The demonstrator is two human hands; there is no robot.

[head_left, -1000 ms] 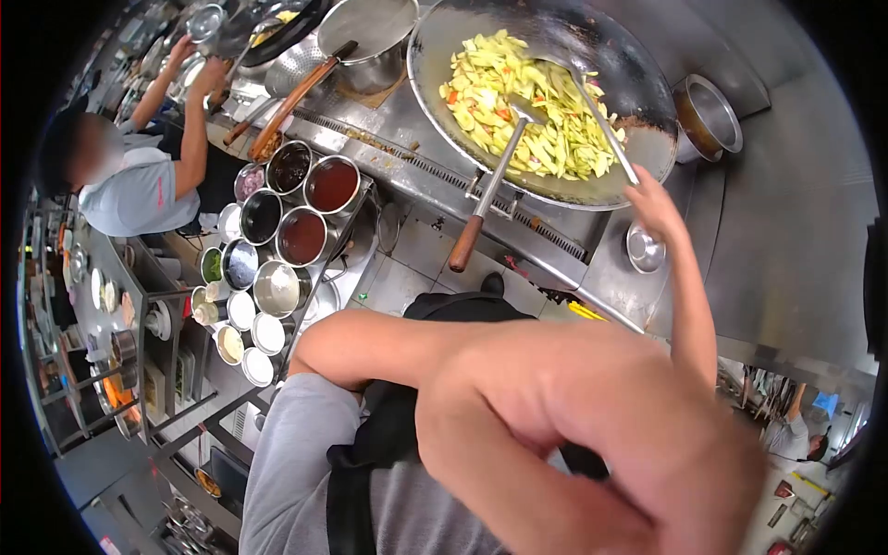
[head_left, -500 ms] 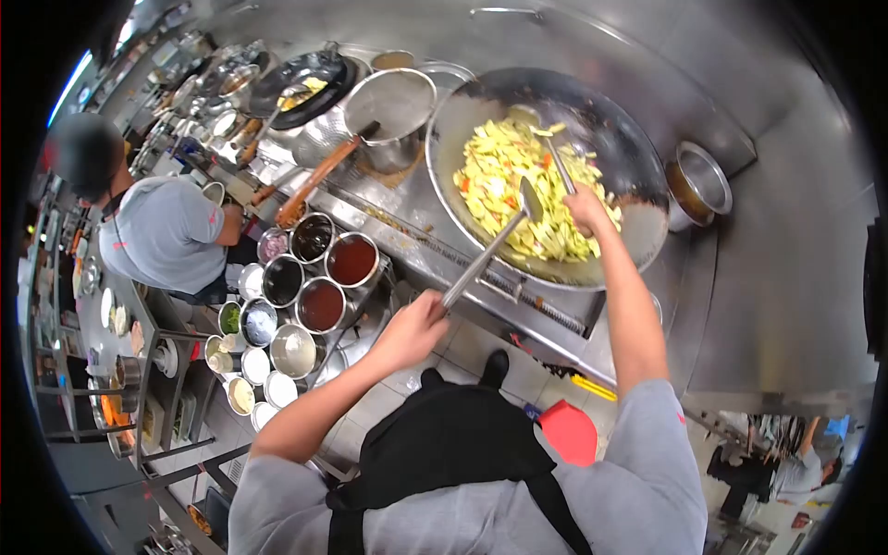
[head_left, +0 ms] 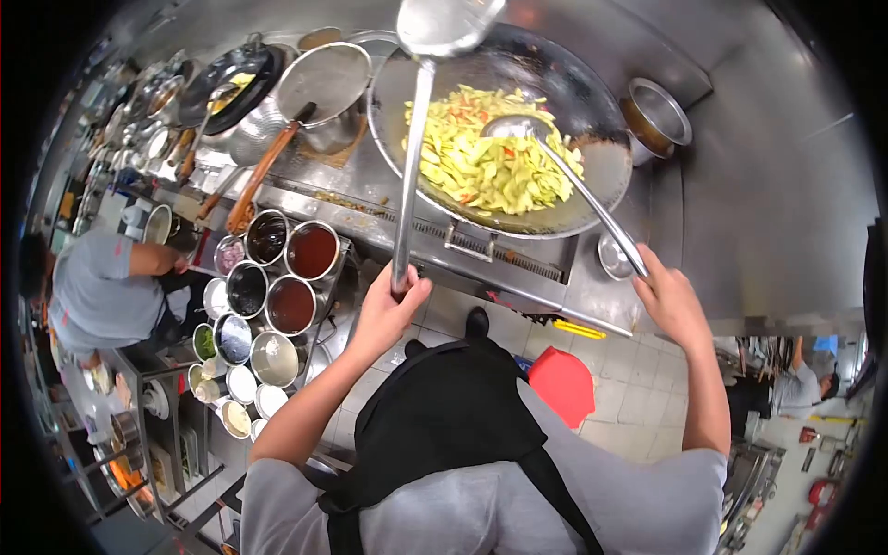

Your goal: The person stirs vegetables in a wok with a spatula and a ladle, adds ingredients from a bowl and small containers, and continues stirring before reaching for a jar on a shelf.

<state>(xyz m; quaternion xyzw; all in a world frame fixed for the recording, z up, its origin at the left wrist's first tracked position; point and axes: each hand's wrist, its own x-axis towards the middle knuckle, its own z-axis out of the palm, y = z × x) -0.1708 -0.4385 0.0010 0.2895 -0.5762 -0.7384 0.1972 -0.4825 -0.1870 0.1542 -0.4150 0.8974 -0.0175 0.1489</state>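
A large wok (head_left: 601, 102) holds a heap of sliced yellow-green vegetables (head_left: 490, 171) with small orange-red pieces. My left hand (head_left: 388, 310) is closed round the handle end of a metal wok spatula (head_left: 416, 157). Its broad blade is raised towards the camera, above the wok's far left rim. In my right hand (head_left: 673, 301), beyond the wok's near right side, is the end of a long ladle (head_left: 592, 202). The ladle's bowl rests on or just over the vegetables; contact is hard to make out.
Several sauce and seasoning pots (head_left: 292, 305) stand at left, beside a strainer (head_left: 324, 83) on a pot. A smaller wok (head_left: 231, 88) lies farther back. A metal pot (head_left: 657, 116) stands right of the large wok. A co-worker (head_left: 106, 287) is at far left; a red bin (head_left: 561, 387) is on the floor.
The spatula has come up out of the vegetables, blade raised. My right hand has drawn back right and nearer me, with the ladle bowl closer to the heap's middle. The view has shifted.
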